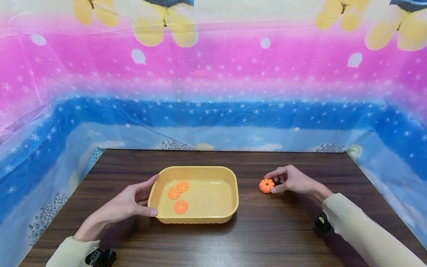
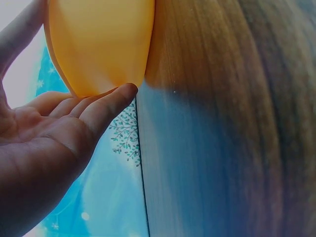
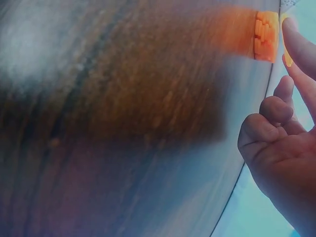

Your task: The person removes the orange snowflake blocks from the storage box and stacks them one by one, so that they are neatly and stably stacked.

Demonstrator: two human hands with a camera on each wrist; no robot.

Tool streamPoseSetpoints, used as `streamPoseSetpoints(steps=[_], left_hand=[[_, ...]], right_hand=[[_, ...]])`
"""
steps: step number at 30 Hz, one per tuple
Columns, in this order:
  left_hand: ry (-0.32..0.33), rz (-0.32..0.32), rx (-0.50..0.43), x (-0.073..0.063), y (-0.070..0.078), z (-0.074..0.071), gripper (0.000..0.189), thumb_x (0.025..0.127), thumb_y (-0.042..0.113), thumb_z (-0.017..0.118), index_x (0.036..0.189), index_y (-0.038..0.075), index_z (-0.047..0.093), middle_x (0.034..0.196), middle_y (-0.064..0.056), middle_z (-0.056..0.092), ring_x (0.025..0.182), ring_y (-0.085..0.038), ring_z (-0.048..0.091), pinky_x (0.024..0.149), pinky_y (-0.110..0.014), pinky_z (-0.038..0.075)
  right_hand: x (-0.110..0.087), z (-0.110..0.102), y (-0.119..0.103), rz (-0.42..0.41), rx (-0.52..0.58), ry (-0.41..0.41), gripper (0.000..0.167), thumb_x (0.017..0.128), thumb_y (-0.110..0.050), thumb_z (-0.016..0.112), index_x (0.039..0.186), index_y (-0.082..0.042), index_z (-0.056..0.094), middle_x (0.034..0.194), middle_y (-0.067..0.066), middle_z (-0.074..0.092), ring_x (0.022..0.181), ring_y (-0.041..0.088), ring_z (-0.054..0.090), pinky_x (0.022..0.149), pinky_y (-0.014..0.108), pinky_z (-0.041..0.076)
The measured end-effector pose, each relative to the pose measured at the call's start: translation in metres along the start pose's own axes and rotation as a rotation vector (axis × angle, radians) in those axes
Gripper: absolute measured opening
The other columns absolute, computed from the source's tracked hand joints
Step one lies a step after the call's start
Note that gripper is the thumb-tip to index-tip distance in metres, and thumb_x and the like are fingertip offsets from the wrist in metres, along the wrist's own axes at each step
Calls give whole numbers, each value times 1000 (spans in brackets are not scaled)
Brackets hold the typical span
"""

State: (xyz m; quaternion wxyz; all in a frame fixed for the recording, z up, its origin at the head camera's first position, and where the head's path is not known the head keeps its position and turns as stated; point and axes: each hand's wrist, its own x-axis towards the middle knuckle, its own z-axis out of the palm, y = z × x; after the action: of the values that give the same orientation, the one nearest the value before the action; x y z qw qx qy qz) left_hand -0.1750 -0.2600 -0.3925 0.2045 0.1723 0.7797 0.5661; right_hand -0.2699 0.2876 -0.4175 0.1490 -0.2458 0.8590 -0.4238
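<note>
A yellow rectangular plastic basin (image 1: 207, 220) sits on the table. My left hand (image 1: 123, 204) holds its left end, thumb at the near corner and fingers along the far side. Inside it, toward the left, lie three flat orange flower-shaped discs (image 1: 181, 207), two of them overlapping. To the right of the basin, my right hand (image 1: 293, 180) pinches one more orange disc (image 3: 287, 54) at its edges between thumb and finger. Just beneath that disc, a short stack of orange discs (image 3: 266, 37) stands on the table, as the right wrist view shows.
The dark wood-grain table (image 1: 267, 233) is bordered at the back and sides by a hanging cloth (image 1: 213, 85) printed pink and blue with snowflakes. Each wrist carries a small black camera (image 1: 323, 221) at the sleeve cuff.
</note>
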Motion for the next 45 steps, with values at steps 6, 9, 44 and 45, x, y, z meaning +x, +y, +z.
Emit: streamPoseSetpoints(steps=[6, 9, 44, 45], left_hand=[[-11, 11, 5, 1, 0, 0, 109, 87, 8, 84, 168, 6, 10, 170, -30, 14, 142, -47, 44, 104, -35, 54], [-4, 8, 23, 1, -1, 0, 109, 87, 9, 85, 168, 6, 11, 169, -30, 17, 145, -47, 41, 107, -35, 51], [-9, 16, 14, 0, -1, -1, 109, 87, 9, 84, 168, 8, 11, 169, -28, 16, 146, -46, 39, 109, -36, 49], [-8, 16, 16, 0, -1, -1, 109, 87, 9, 84, 168, 7, 11, 169, -28, 16, 146, -46, 38, 109, -36, 49]], right_hand=[[-1, 2, 0, -4, 3, 13, 46, 84, -11, 88, 127, 1, 73, 94, 14, 57, 72, 17, 43, 60, 24, 37], [-1, 3, -1, -3, -4, 9, 46, 84, -11, 88, 127, 1, 73, 94, 14, 57, 72, 17, 43, 60, 25, 36], [1, 4, 3, 6, -45, 23, 41, 84, -14, 88, 122, -4, 76, 95, 13, 58, 77, 21, 46, 61, 25, 36], [1, 4, 3, 6, -46, 23, 41, 84, -15, 88, 122, -4, 76, 95, 13, 58, 77, 21, 46, 61, 26, 36]])
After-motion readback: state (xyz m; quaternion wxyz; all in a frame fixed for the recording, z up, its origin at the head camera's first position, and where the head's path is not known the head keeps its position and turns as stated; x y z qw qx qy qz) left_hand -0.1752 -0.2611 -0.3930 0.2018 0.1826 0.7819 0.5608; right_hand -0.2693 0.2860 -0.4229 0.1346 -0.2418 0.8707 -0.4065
